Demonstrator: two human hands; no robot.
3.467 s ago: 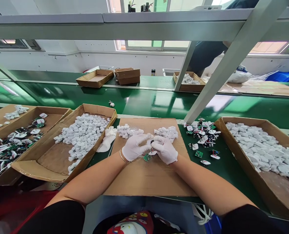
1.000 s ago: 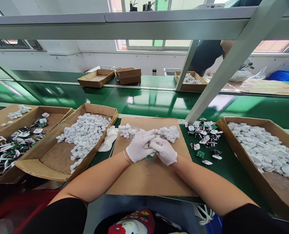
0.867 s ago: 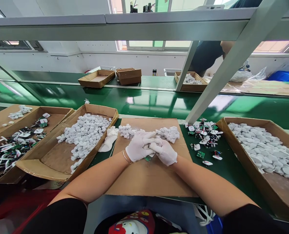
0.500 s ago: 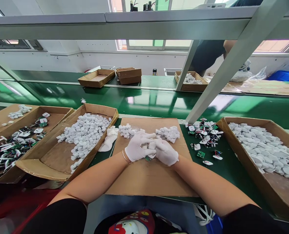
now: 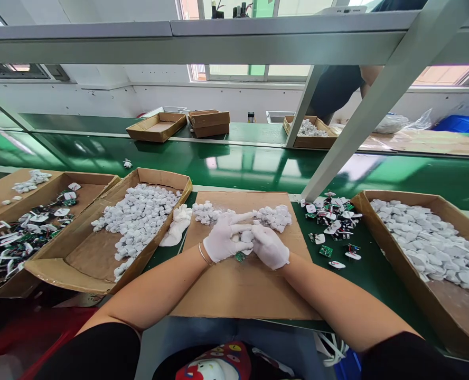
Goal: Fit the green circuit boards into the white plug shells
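Fingers of the left hand (image 5: pixel 223 240) and right hand (image 5: pixel 271 246) gripped a seemingly unfinished part (image 5: pixel 246 237), boards (image 5: pixel 333 217) apparently left past the right edge of the cardboard (image 5: pixel 242 296).

Observed: white-gloved left hand (image 5: pixel 223 241), white-gloved right hand (image 5: pixel 271 247), small green circuit board (image 5: pixel 240 257), flat plain brown cardboard sheet (image 5: pixel 244 293), black cloth sleeves (image 5: pixel 100 351).

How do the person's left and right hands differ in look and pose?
The left hand has a thin bracelet at its wrist; none shows at the right hand. The left hand stretches its index finger out toward the other, while the right hand keeps its fingers bunched and bent. Both wear white gloves and meet at small white parts above the cardboard sheet.
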